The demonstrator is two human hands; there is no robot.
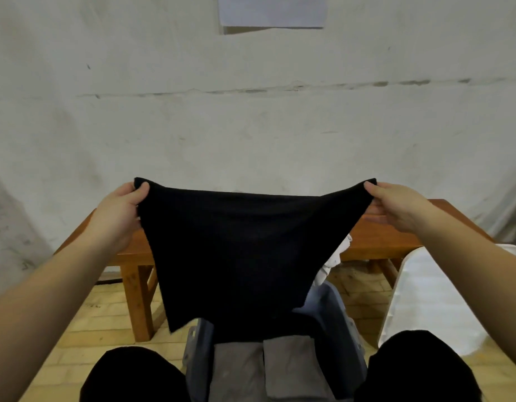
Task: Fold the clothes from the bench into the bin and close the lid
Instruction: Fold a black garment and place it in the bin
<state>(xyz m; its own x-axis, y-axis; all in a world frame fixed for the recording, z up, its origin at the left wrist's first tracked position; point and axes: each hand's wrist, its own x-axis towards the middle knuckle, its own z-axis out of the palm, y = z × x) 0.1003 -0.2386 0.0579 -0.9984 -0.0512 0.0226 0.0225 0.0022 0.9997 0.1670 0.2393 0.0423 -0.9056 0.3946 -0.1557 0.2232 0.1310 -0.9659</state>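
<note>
I see the left hand (121, 208) and the right hand (394, 206) holding up a black cloth (236, 250) by its two upper corners, at about nine and three o'clock of the cloth. Each grip is a pinch: the thumb lies over the front of the fabric and the other fingers curl behind the corner. The cloth is matte, soft and dense, with no sheen. Its top edge sags in a shallow curve between the hands, and the sides taper down to a narrower, uneven hem, so it hangs roughly as a trapezoid.

Below it, at six o'clock, sits the bin (341, 329), a grey-blue plastic tub with rounded corners and moulded ribs on its rim. Inside I can make out folded grey clothes (268, 369), two flat rectangular stacks side by side, and something dark beyond them. The hem of the black cloth hangs over the bin's far end.

Behind the cloth stands the counter (378, 239), reddish-brown wood with a smooth top and squared legs. A crumpled white garment (338, 253) spills off its front edge at about four o'clock of the black cloth. A pale translucent lid (425, 300) lies at the right. The floor (105, 323) is yellowish brick, the wall (251, 111) rough, stained plaster.
</note>
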